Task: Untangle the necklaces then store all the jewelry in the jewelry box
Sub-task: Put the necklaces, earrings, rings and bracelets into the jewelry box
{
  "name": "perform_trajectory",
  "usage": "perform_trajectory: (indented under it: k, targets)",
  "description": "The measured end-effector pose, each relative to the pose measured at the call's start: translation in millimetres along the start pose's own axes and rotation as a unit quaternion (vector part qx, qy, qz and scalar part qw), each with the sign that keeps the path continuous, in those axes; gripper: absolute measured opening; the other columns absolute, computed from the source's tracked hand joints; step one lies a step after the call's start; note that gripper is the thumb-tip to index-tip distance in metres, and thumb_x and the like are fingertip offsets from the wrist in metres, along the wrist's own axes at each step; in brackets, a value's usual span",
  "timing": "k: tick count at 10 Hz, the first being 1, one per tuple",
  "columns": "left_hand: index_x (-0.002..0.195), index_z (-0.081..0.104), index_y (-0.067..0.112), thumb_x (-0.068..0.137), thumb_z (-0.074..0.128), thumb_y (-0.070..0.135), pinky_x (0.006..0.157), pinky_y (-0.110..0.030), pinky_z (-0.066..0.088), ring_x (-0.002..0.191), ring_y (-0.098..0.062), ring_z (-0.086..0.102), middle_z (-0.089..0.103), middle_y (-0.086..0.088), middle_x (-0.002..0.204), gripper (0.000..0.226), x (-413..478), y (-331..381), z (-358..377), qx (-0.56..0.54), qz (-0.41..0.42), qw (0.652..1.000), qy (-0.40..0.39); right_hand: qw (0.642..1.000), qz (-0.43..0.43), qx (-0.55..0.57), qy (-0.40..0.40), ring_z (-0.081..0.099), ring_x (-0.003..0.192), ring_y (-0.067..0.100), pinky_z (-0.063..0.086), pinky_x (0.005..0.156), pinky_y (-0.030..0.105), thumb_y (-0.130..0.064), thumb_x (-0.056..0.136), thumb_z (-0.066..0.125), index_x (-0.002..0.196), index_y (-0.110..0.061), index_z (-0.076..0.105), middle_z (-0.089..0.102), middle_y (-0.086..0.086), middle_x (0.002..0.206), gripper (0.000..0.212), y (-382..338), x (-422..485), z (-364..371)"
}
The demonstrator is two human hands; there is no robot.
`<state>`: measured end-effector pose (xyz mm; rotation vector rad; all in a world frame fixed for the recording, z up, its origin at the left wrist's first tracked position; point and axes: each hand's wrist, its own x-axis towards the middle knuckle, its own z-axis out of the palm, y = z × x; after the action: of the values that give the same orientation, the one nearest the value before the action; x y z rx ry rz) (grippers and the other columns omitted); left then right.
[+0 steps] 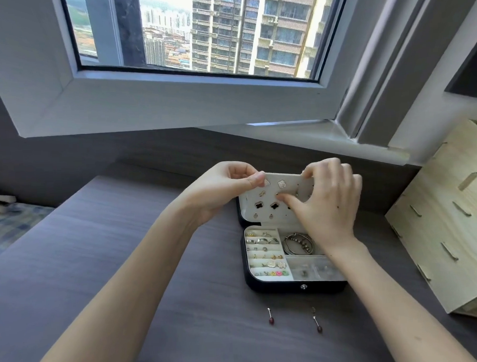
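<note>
Both my hands are up at the open jewelry box [295, 287], which sits on the counter [182, 306] right of centre in the frame. Its lid stands raised, and the pale earring panel [250, 207] inside it faces me. My left hand [227, 191] has its fingers curled, with thumb and forefinger pinching the panel's upper left corner to steady it. My right hand [330, 204] has its fingers hooked over the top edge and its thumb pressed on the panel's face. I cannot tell whether a stud sits under that thumb.

The tray below already holds rows of rings [265, 257] on its left. Bangles [297, 242] lie in the compartment beside them.

Two drop earrings are not yet stored. They lie on the counter below the box: one [270, 317] at lower centre and the other [317, 323] to its right, apart from each other. No necklace shows on the counter.

I judge these earrings to be very light, with thin, stiff pins and a smooth, dark red bead that could roll or slip. I would take each by the bead between thumb and fingertip, leaving the pin free to go through a hole in the panel. The panel looks thin, so it wants support from behind while I push.
</note>
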<state>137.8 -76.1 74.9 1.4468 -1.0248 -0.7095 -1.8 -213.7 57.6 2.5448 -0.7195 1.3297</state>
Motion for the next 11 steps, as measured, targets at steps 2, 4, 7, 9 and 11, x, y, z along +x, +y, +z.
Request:
perform_trajectory:
  k: [2, 4, 7, 9, 11]
  targets:
    - [0.081, 0.069, 0.014, 0.081, 0.063, 0.034, 0.104, -0.042, 0.042, 0.106, -0.026, 0.062, 0.071, -0.011, 0.095, 0.021, -4, 5, -7, 0.027, -0.004, 0.998, -0.062, 0.996, -0.056, 0.062, -0.028, 0.054, 0.083, 0.021, 0.025, 0.079, 0.034, -0.057, 0.067, 0.066, 0.079, -0.021, 0.066, 0.063, -0.007, 0.084, 0.038, 8, -9, -5]
    - [0.086, 0.067, 0.008, 0.089, 0.062, 0.024, 0.101, -0.04, 0.045, 0.09, -0.016, 0.062, 0.067, -0.005, 0.087, 0.017, -2, -4, -4, 0.035, -0.006, 0.998, -0.042, 0.994, -0.085, 0.067, 0.027, 0.055, 0.071, 0.019, 0.03, 0.075, 0.035, -0.042, 0.075, 0.074, 0.07, -0.017, 0.064, 0.063, -0.007, 0.073, 0.027, 7, -44, -7]
    - [0.077, 0.07, 0.02, 0.088, 0.063, 0.026, 0.078, -0.026, 0.045, 0.077, -0.004, 0.057, 0.066, 0.01, 0.077, 0.015, 14, -21, 20, 0.091, -0.058, 0.984, -0.138, 0.991, -0.1, 0.047, 0.076, 0.055, 0.07, 0.02, 0.026, 0.075, 0.032, -0.03, 0.078, 0.077, 0.069, -0.015, 0.064, 0.064, -0.004, 0.073, 0.022, 4, -57, -7]
    - [0.079, 0.068, 0.014, 0.087, 0.061, 0.022, 0.066, -0.018, 0.049, 0.068, -0.003, 0.059, 0.065, 0.009, 0.071, 0.013, 24, -21, 23, 0.051, -0.085, 0.975, -0.199, 0.991, -0.098, 0.049, 0.083, 0.053, 0.067, 0.02, 0.028, 0.073, 0.033, -0.043, 0.084, 0.069, 0.066, -0.015, 0.063, 0.062, -0.004, 0.071, 0.033, 3, -56, -7]
    - [0.079, 0.066, 0.012, 0.081, 0.062, 0.023, 0.065, -0.017, 0.049, 0.068, -0.003, 0.06, 0.066, 0.009, 0.07, 0.012, 27, -23, 22, 0.029, -0.096, 0.971, -0.216, 0.991, -0.093, 0.055, 0.084, 0.053, 0.068, 0.02, 0.029, 0.073, 0.034, -0.043, 0.084, 0.069, 0.067, -0.016, 0.062, 0.062, -0.004, 0.071, 0.033, 3, -57, -7]
